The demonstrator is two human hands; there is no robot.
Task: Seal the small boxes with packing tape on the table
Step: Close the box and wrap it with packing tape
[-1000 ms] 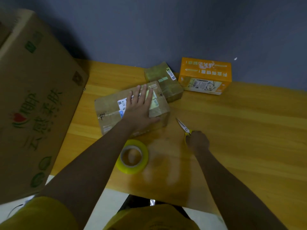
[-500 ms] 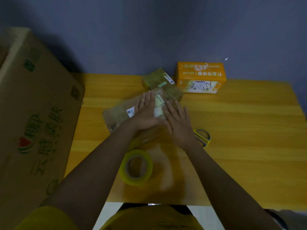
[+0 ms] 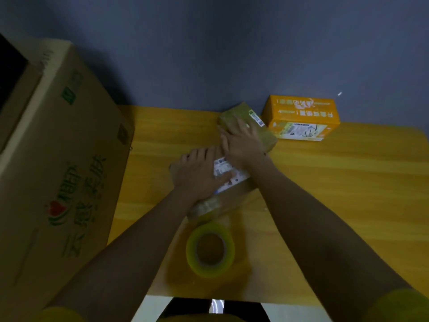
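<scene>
Both hands lay flat with fingers spread, gripping nothing: the left hand (image 3: 197,175) pressed on the brown cardboard parcel with the white shipping label (image 3: 228,196) mid-table, while the right hand (image 3: 241,145) reached across it onto the smaller tape-wrapped brown box (image 3: 264,133) just behind, so I judged the strip was being smoothed down. 1 second earlier the right hand gripped yellow-handled scissors, now out of sight. The yellowish roll of packing tape (image 3: 210,249) lay near the wooden table (image 3: 348,182) edge.
</scene>
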